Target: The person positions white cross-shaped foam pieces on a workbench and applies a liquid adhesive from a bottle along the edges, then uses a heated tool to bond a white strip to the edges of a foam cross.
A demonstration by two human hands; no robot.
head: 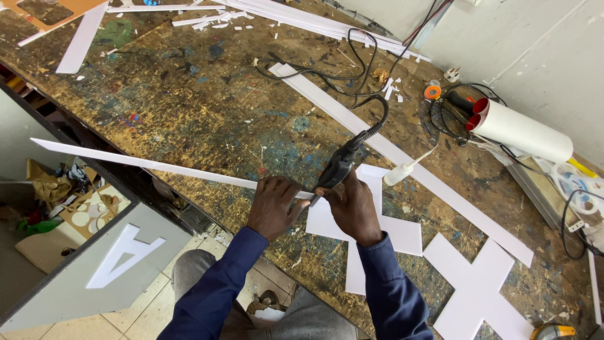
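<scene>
Head view: my left hand (275, 204) is closed on the white strip (157, 165), pinning it at the tabletop (189, 107) edge; the strip runs out left past the edge. My right hand (352, 208) grips the black corded tool (340, 165), tip down on the strip just beside my left fingers. White cut shapes (377, 226) lie under and right of my hands; roll (522, 130) and cables at far right.

Procedure, in my judgement: keep strip flat w/ steady left-hand pressure, fingers clear of tip, tool angle constant, cord slack behind the wrist.
</scene>
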